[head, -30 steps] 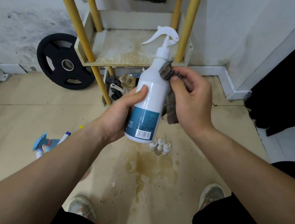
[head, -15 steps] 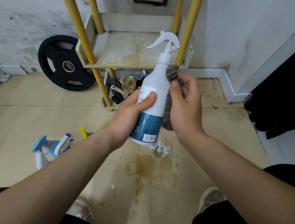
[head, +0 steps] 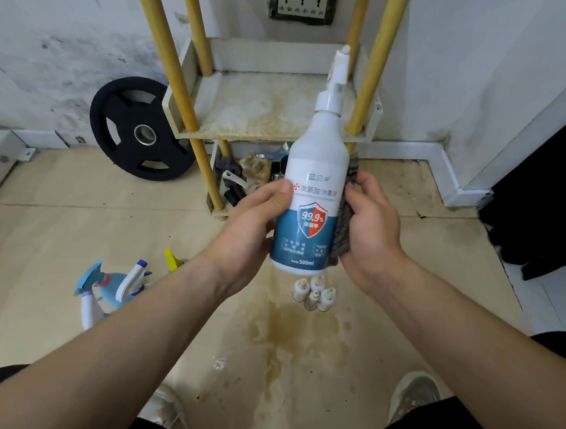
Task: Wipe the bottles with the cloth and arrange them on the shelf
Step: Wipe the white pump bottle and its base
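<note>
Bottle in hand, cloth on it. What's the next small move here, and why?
Probably slide the cloth down the bottle while turning it with the left hand. The right hand presses the cloth against the right side only, the printed front faces the camera uncovered, and the bottle is not yet on the shelf.

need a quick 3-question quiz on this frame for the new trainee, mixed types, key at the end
1. The right hand presses the cloth against: A the spray bottle, B the wall, C the weight plate.
2. True or false: the spray bottle stands on the shelf.
3. How many small bottles stand on the floor below it?
Key: 1 A; 2 false; 3 four.
</note>
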